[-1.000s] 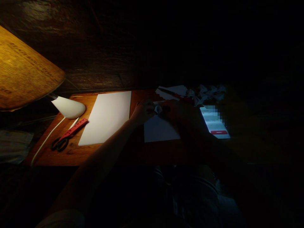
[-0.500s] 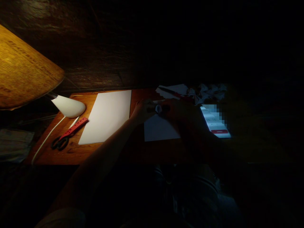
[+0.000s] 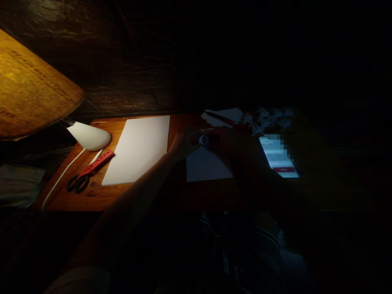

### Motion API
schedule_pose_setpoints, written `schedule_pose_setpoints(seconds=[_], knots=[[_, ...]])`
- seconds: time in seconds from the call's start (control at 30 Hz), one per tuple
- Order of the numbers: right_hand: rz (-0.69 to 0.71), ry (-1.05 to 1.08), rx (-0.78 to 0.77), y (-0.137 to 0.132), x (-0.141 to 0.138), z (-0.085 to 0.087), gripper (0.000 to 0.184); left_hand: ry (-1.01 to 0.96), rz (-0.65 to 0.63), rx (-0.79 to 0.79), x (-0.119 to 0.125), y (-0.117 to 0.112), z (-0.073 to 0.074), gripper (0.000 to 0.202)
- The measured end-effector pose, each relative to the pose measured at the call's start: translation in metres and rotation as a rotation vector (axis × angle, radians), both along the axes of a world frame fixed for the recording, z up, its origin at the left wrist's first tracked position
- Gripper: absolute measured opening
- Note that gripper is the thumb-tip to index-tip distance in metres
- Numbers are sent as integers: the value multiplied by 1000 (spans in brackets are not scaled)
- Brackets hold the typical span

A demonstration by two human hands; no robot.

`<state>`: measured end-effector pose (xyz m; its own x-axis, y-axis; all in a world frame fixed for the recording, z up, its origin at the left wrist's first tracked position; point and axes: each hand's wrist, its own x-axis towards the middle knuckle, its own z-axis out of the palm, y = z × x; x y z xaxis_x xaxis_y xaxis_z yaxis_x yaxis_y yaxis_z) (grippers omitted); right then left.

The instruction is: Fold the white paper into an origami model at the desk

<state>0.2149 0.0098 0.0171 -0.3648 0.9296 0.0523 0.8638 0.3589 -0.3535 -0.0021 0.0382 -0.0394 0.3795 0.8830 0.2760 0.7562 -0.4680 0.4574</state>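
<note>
My left hand point(image 3: 183, 141) and my right hand point(image 3: 226, 141) meet over a sheet of paper point(image 3: 206, 166) on the wooden table. Between them is a small whitish piece of paper point(image 3: 203, 140) that looks curled or folded. The fingers of both hands are bent in around it, though deep shadow hides most of the right hand and its fingertips. To the left of my left forearm lies a larger white stack or sheet of paper point(image 3: 137, 149), brightly lit.
A lamp with a yellow shade point(image 3: 33, 85) and white base point(image 3: 90, 136) stands left. Near it lie black-handled scissors point(image 3: 80, 184) with a red perforated strip point(image 3: 96, 163). Behind my hands are a dark-bladed, red-handled tool point(image 3: 222, 119) and crumpled paper point(image 3: 271, 118). A lit phone point(image 3: 277, 157) lies right.
The curled piece of paper between my hands has turned or shifted very slightly to the left. Both hands stay in nearly the same place; everything else lies as before.
</note>
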Motion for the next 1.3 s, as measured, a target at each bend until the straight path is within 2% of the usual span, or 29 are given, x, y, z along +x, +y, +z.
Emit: schedule_pose_setpoints(seconds=[0.17, 0.37, 0.57, 0.77, 1.07, 1.3], knots=[[46, 36, 20, 3, 0, -4, 34, 13, -31, -13, 0, -3, 5, 40], [42, 35, -11, 2, -1, -1, 32, 29, -58, -16, 1, -5, 9, 41], [50, 51, -8, 3, -2, -4, 32, 25, -77, -5, 2, -4, 9, 44], [94, 83, 21, 5, 0, -8, 43, 25, -90, 0, 2, -4, 7, 43], [113, 1, 1, -3, -1, 5, 50, 69, -88, 14, 3, -4, 5, 42], [155, -2, 4, 0, 0, 0, 53, 87, -106, 36, 2, -3, 4, 40]])
